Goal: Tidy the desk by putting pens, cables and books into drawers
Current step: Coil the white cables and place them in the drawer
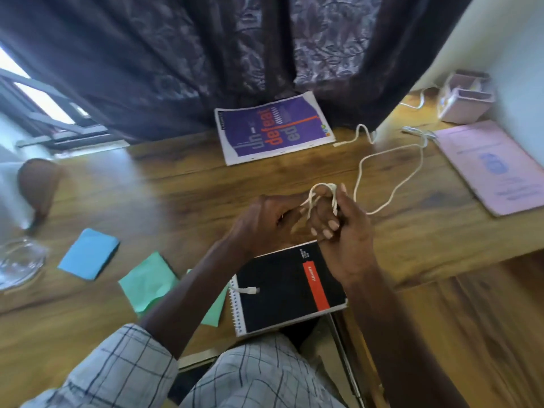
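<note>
Black notebook [290, 290] nearest | both hands' grip coils white cable [391, 172] | purple book [273, 128] beyond

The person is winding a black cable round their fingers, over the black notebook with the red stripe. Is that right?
Not quite. The head view shows the cable is white, not black. Both hands, left and right, are winding it into loops, above the black notebook with the red stripe.

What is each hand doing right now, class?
Left hand: closed, pinching the white cable.
Right hand: closed, with loops of the same cable wound around its fingers.
</note>
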